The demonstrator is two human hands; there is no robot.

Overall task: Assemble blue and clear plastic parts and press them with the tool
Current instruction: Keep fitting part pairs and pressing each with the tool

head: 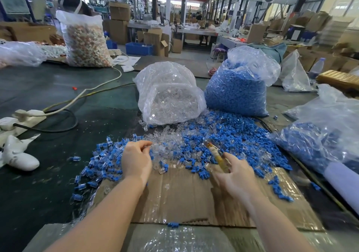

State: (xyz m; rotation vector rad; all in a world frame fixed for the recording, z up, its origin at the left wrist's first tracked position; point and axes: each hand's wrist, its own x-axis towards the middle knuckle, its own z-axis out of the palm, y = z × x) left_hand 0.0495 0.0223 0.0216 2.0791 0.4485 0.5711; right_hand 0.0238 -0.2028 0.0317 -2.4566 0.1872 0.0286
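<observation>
Here, on the desk (58,96), a flattened cardboard sheet (184,199) strewn with loose blue parts (233,135) and clear parts (165,146). Left hand (136,160) over the left edge of the cardboard, fingers (144,144) curled and pinched together at the edge of the clear parts; whatever sits between the fingertips too small to make out. Right hand (236,177) further right, fingers wrapped round the yellowish handle of a tool (217,154), its tip angled up and away over the blue parts, blurred. To the left of the left hand, a spread of assembled blue-and-clear pieces (97,166). Behind the scatter, two plastic sacks side by side and touching: a bag of clear parts (169,94) on the left, a bag of blue parts (237,92) on the right. Another bag with blue contents (320,135) at the right edge. Far left, a white power strip (21,119) with cables (87,92) trailing across the desk.
</observation>
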